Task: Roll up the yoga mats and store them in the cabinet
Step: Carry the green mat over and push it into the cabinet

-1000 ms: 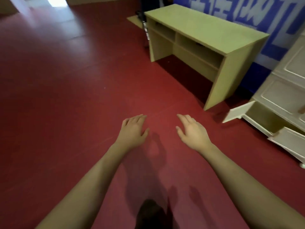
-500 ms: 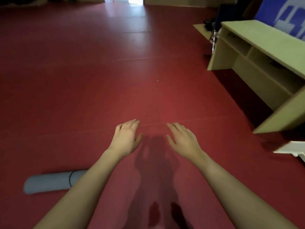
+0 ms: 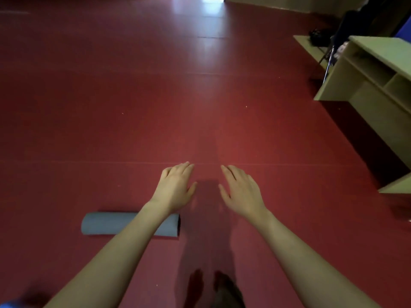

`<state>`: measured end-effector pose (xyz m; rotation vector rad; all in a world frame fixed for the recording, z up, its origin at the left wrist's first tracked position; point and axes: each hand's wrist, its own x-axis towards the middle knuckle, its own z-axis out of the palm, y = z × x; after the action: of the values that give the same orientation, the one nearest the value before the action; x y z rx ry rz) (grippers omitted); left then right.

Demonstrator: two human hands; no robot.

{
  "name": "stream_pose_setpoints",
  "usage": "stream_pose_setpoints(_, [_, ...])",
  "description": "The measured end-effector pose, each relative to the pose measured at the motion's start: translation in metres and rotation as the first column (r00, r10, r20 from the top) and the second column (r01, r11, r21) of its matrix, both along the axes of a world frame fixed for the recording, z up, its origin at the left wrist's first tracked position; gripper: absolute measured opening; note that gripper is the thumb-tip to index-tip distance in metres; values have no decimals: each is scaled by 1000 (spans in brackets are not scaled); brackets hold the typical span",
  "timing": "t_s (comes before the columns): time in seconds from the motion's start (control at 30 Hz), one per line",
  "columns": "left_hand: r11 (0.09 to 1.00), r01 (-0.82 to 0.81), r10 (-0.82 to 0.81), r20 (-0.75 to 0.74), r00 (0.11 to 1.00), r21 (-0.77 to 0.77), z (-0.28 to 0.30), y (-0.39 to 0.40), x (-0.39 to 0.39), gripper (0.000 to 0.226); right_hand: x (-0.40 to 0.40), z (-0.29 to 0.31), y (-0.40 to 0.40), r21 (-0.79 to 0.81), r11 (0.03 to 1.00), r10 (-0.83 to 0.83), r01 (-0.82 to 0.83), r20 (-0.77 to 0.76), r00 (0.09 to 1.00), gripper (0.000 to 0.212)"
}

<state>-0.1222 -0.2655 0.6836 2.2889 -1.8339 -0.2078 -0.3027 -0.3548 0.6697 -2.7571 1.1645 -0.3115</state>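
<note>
Now | you are holding both hands, left and right, empty, fingers loosely spread | mat lying rolled, awaiting pickup

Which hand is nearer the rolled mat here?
The left hand: its forearm crosses over the grey rolled mat, while the right hand hovers over bare floor, clear of the mat's right end.
</note>
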Motion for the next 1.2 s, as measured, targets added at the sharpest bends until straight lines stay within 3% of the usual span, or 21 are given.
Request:
stream_pose_setpoints(0.1, [1000,16,-16,-17,1000,2,-7,-9,29,71,27,-14,-7,36,999,-3,4,-15,1000,55])
stream_pose_setpoints(0.4, [998,30,-30,1,1000,57,-31,-65,142,56,147,-43,-63,98,995,-26,30,-42,999,54])
stream_pose_setpoints(0.77, [993,38,-37,-10,999,115,-48,-96,279,54,273,-56,-89,159,987,21,-14,-38,999,49])
stream_pose_setpoints(0.9, [982,132,-129,-34,991,135,-64,-107,323,54,304,-68,-79,175,982,-66,73,-43,997,51])
stream_pose_setpoints(0.97, [964,211,-208,-36,978,163,-72,-111,345,54,324,-73,-68,188,973,-113,133,-115,987,53])
stream_pose_setpoints(1.2, [877,421,-414,-78,907,231,-90,-92,424,55,397,-90,-7,263,881,-363,393,-157,918,53])
